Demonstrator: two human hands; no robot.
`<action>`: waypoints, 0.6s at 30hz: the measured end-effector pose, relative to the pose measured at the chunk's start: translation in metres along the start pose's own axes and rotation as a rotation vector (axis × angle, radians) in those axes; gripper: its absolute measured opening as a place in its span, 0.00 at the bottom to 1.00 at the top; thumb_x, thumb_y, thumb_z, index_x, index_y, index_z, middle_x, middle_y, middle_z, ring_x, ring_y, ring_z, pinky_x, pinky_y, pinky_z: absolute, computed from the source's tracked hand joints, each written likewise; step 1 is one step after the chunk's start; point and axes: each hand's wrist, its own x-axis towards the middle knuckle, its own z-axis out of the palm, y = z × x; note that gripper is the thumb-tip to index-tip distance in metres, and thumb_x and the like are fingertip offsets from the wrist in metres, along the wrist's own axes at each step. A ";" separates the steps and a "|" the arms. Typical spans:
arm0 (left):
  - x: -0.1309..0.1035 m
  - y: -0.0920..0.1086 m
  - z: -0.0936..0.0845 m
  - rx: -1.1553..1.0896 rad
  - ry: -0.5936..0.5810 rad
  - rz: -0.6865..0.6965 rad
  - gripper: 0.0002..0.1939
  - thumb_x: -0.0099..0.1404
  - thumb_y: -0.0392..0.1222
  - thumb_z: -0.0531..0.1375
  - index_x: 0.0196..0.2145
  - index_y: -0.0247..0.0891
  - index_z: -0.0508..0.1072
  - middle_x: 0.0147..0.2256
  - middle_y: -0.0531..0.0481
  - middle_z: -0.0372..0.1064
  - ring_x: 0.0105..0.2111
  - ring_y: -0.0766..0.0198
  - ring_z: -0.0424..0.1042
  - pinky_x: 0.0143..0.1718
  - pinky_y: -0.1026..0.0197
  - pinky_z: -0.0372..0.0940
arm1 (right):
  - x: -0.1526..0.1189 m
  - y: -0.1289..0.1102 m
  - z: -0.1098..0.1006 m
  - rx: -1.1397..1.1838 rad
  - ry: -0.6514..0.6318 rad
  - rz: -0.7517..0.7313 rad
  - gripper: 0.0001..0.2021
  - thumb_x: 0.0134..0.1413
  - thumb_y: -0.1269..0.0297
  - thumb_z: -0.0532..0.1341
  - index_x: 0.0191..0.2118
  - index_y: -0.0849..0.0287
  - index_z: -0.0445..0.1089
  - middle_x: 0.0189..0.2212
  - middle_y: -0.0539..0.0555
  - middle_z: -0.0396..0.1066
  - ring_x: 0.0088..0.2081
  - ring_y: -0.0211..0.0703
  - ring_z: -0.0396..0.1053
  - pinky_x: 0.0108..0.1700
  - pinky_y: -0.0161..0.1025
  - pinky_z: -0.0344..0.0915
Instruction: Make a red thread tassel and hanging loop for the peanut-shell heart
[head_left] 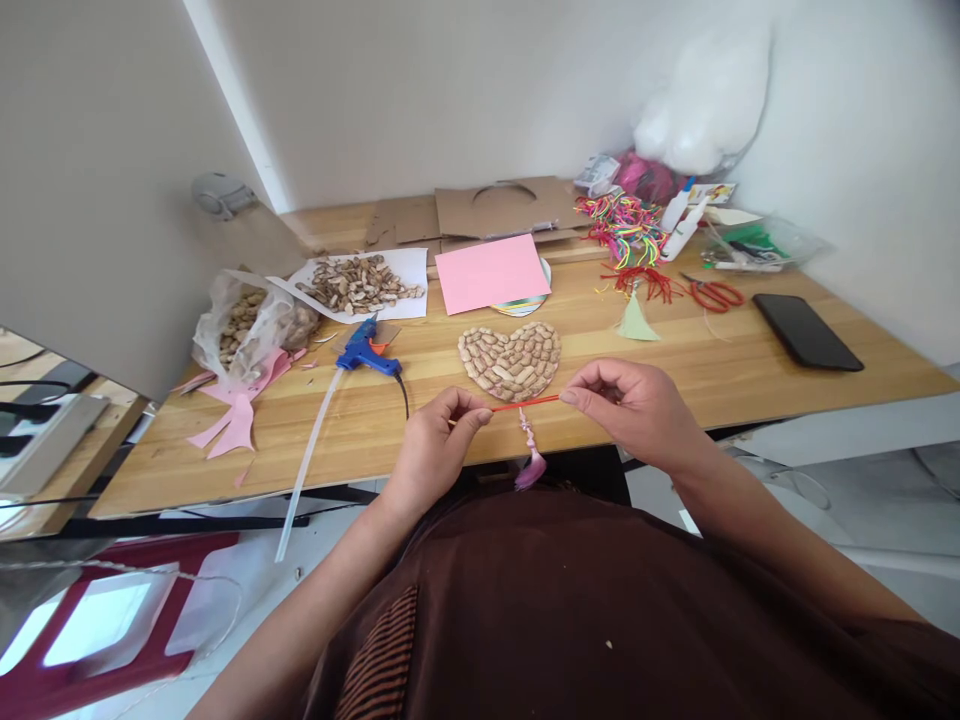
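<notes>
A thin red cord (pixel 525 403) is stretched between my two hands near the table's front edge. My left hand (pixel 442 440) pinches one end of it between thumb and fingers. At the other end, my right hand (pixel 634 405) holds the cord in the same kind of pinch. Just beyond the cord lies a heart covered in peanut shells (pixel 510 360), flat on the table. Below the cord a purple tassel (pixel 531 470) with a pale pink knotted top hangs over the table edge. Whether the tassel is tied to the cord or the heart, I cannot tell.
A blue glue gun (pixel 367 350) with a long glue stick lies left, near peanut shells on white paper (pixel 409 275) and pink scraps (pixel 232 425). Pink card (pixel 491 272) lies behind the heart. Right are a green tassel (pixel 637 318), red-handled scissors (pixel 716 295), colored cords (pixel 626 225) and a phone (pixel 806 330).
</notes>
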 end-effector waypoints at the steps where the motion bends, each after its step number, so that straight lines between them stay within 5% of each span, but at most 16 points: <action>1: 0.000 0.000 0.001 -0.011 -0.016 -0.009 0.09 0.67 0.47 0.62 0.33 0.39 0.74 0.29 0.54 0.71 0.31 0.65 0.67 0.35 0.62 0.60 | 0.002 0.000 -0.001 -0.009 -0.005 -0.002 0.13 0.57 0.54 0.67 0.31 0.59 0.76 0.23 0.48 0.70 0.24 0.34 0.60 0.26 0.35 0.56; 13: 0.012 -0.004 0.011 -0.324 -0.064 -0.112 0.14 0.63 0.52 0.65 0.31 0.38 0.73 0.28 0.52 0.70 0.29 0.66 0.68 0.32 0.64 0.63 | 0.050 0.000 -0.005 0.070 -0.064 -0.068 0.16 0.58 0.48 0.65 0.34 0.58 0.76 0.28 0.51 0.74 0.29 0.39 0.66 0.32 0.38 0.62; 18: 0.020 -0.008 0.006 -0.417 -0.001 -0.144 0.17 0.61 0.55 0.68 0.33 0.37 0.73 0.29 0.52 0.73 0.30 0.67 0.70 0.32 0.66 0.64 | 0.087 0.032 -0.009 -0.306 -0.019 -0.055 0.14 0.62 0.54 0.63 0.44 0.59 0.77 0.43 0.57 0.81 0.43 0.48 0.76 0.46 0.43 0.70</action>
